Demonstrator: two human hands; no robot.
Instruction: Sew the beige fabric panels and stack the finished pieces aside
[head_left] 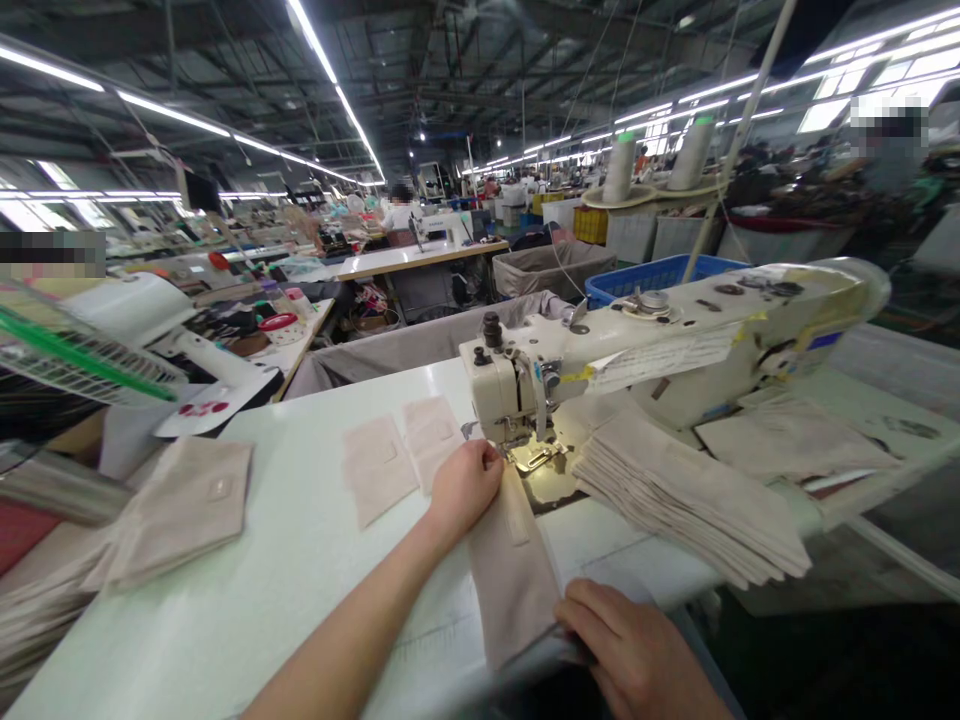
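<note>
A beige fabric piece (514, 590) with a small stitched patch lies lengthwise in front of the white sewing machine (517, 375). At its far end, beside the lit presser foot and metal plate (536, 458), my left hand (465, 488) is closed with the fingers pinched on the fabric. My right hand (634, 640) grips the piece's near right corner at the table's front edge, thumb and fingers together. Two smaller beige pieces (379, 468) lie flat left of my left hand. Right of the needle area rests a thick stack of beige fabric pieces (682, 490).
On the left of the white table (300, 590) lies another beige stack (180, 510), with a fan (127, 340) behind it. Thread cones (619, 168) stand beyond the machine. A blue basket (660, 280) and a cloth-lined bin (420, 340) sit behind the table.
</note>
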